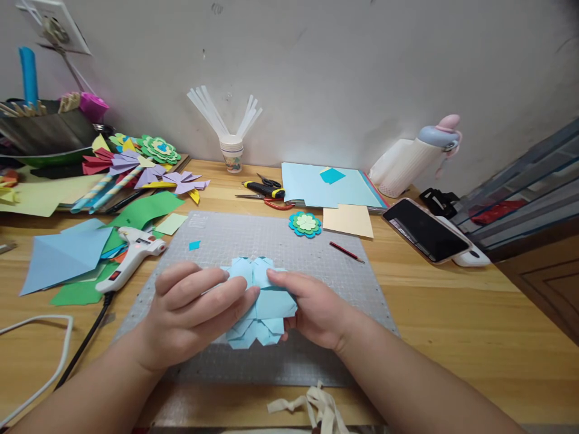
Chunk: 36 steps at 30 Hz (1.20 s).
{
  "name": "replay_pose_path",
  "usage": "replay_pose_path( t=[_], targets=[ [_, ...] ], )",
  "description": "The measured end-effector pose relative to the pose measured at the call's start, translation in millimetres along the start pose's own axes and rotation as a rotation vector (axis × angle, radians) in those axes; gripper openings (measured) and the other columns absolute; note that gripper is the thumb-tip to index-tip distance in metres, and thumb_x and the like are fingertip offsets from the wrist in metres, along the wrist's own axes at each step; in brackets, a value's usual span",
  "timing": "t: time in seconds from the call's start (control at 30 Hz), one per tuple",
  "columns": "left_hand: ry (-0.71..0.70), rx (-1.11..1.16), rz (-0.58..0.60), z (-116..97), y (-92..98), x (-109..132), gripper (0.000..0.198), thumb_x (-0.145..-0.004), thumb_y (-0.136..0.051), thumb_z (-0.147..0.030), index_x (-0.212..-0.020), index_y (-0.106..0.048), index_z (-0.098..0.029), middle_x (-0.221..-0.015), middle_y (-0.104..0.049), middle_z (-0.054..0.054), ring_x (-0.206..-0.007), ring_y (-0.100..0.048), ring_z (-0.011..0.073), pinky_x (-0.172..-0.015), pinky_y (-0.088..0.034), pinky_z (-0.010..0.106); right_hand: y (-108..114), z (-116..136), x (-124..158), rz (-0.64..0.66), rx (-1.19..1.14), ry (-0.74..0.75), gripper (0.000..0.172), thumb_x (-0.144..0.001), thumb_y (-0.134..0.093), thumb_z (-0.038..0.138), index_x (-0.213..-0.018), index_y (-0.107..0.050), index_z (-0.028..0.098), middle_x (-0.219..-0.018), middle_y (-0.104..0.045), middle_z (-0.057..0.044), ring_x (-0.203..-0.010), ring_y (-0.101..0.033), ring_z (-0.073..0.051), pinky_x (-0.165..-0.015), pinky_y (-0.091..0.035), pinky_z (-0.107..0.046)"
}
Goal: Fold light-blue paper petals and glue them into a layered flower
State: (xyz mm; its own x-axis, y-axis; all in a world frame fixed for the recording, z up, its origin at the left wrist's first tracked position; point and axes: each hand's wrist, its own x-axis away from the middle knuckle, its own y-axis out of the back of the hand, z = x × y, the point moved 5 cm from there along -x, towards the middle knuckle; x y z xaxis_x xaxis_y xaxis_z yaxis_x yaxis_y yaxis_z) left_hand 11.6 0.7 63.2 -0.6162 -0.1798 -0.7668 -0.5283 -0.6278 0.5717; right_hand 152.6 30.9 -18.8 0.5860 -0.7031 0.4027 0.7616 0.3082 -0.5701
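A folded light-blue paper piece (257, 301) with pleated petals lies on a grey cutting mat (271, 241) in the middle of the wooden desk. My left hand (194, 310) rests over its left half, fingers curled and pinching the paper. My right hand (312, 307) grips its right side, thumb on top and fingers tucked under the edge. Both hands meet at the centre of the paper.
A white glue gun (131, 256) lies left of the mat beside blue and green sheets (67, 253). Scissors (266, 193), a paper flower (306, 224), a red pencil (346, 251), a phone (425, 229), a bottle (416, 160) and a cup of sticks (230, 150) sit behind.
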Motion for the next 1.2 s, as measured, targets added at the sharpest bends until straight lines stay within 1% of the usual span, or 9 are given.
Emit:
replay_pose_path(
  t=[0.13, 0.33, 0.47, 0.6, 0.7, 0.83, 1.0, 1.1, 1.2],
  targets=[
    [-0.003, 0.004, 0.0, -1.5, -0.3, -0.8, 0.02, -0.074, -0.077, -0.012, -0.088, -0.07, -0.025, -0.075, -0.069, -0.005, -0.077, -0.055, 0.0145, -0.071, -0.04, 0.032, -0.7, 1.5, -1.0, 0.001, 0.072, 0.059, 0.031, -0.077, -0.066, 0.043, -0.067, -0.058, 0.015, -0.05, -0.054, 0.004, -0.041, -0.049, -0.008, -0.037, -0.042, -0.019],
    [0.063, 0.029, 0.009, -1.2, -2.7, 0.4, 0.012, -0.085, -0.064, -0.014, -0.089, -0.07, -0.024, -0.075, -0.069, -0.002, -0.078, -0.056, 0.0155, -0.075, -0.041, 0.034, -2.7, 5.7, 1.1, -0.025, 0.11, 0.077, 0.028, -0.075, -0.068, 0.041, -0.069, -0.059, 0.015, -0.052, -0.055, 0.004, -0.044, -0.049, -0.009, -0.038, -0.041, -0.02],
    [0.06, 0.031, 0.015, -2.0, -5.0, 1.9, 0.014, -0.08, -0.07, -0.013, -0.09, -0.07, -0.023, -0.076, -0.071, -0.003, -0.079, -0.057, 0.0151, -0.075, -0.042, 0.033, -1.3, 5.0, 0.2, -0.053, 0.107, 0.084, 0.026, -0.074, -0.068, 0.039, -0.069, -0.059, 0.015, -0.052, -0.054, 0.004, -0.044, -0.048, -0.009, -0.038, -0.041, -0.02],
    [0.051, 0.028, 0.009, -1.7, -2.6, 1.2, 0.011, -0.083, -0.067, -0.013, -0.088, -0.068, -0.023, -0.074, -0.07, -0.004, -0.075, -0.057, 0.0142, -0.071, -0.042, 0.032, 0.5, 5.0, 0.2, -0.026, 0.059, 0.07, 0.038, -0.079, -0.058, 0.054, -0.079, -0.061, 0.016, -0.057, -0.056, 0.003, -0.046, -0.051, -0.011, -0.037, -0.043, -0.021],
    [0.072, 0.006, -0.016, 1.0, 0.7, -0.2, 0.013, -0.084, -0.065, -0.013, -0.088, -0.068, -0.025, -0.074, -0.069, -0.004, -0.075, -0.057, 0.0145, -0.071, -0.042, 0.033, -4.3, 9.0, 3.1, 0.085, 0.086, 0.074, 0.045, -0.078, -0.059, 0.059, -0.088, -0.063, 0.016, -0.066, -0.06, 0.0, -0.054, -0.056, -0.013, -0.039, -0.046, -0.021],
    [0.035, 0.007, -0.016, -0.1, 1.3, -4.5, 0.016, -0.081, -0.067, -0.008, -0.085, -0.068, -0.024, -0.075, -0.069, -0.004, -0.074, -0.057, 0.0143, -0.069, -0.042, 0.033, -7.9, 12.7, 5.1, 0.117, 0.178, 0.108, 0.032, -0.073, -0.071, 0.046, -0.075, -0.061, 0.015, -0.058, -0.057, 0.003, -0.049, -0.051, -0.009, -0.039, -0.043, -0.017],
    [0.047, 0.027, -0.028, -1.9, 1.0, -6.7, 0.014, -0.078, -0.071, -0.01, -0.078, -0.067, -0.023, -0.074, -0.069, -0.004, -0.071, -0.058, 0.0134, -0.067, -0.041, 0.032, -5.6, 10.4, 2.7, 0.041, 0.189, 0.144, 0.035, -0.073, -0.07, 0.047, -0.062, -0.056, 0.016, -0.05, -0.053, 0.004, -0.043, -0.046, -0.007, -0.039, -0.04, -0.017],
    [0.067, 0.033, 0.006, -1.6, -0.7, -2.2, 0.014, -0.086, -0.062, -0.011, -0.084, -0.069, -0.023, -0.075, -0.071, -0.002, -0.075, -0.059, 0.0155, -0.07, -0.042, 0.034, -5.5, 9.4, 2.3, 0.03, 0.182, 0.141, 0.036, -0.073, -0.069, 0.046, -0.06, -0.054, 0.016, -0.05, -0.051, 0.005, -0.043, -0.044, -0.007, -0.039, -0.038, -0.018],
    [0.075, 0.044, 0.048, -0.9, -3.2, 2.6, 0.024, -0.093, -0.048, -0.011, -0.093, -0.069, -0.022, -0.079, -0.073, 0.0, -0.081, -0.059, 0.0176, -0.074, -0.042, 0.036, -5.1, 9.5, 2.5, 0.011, 0.175, 0.132, 0.034, -0.073, -0.069, 0.044, -0.06, -0.053, 0.017, -0.049, -0.049, 0.005, -0.043, -0.042, -0.007, -0.039, -0.036, -0.018]
  ],
)
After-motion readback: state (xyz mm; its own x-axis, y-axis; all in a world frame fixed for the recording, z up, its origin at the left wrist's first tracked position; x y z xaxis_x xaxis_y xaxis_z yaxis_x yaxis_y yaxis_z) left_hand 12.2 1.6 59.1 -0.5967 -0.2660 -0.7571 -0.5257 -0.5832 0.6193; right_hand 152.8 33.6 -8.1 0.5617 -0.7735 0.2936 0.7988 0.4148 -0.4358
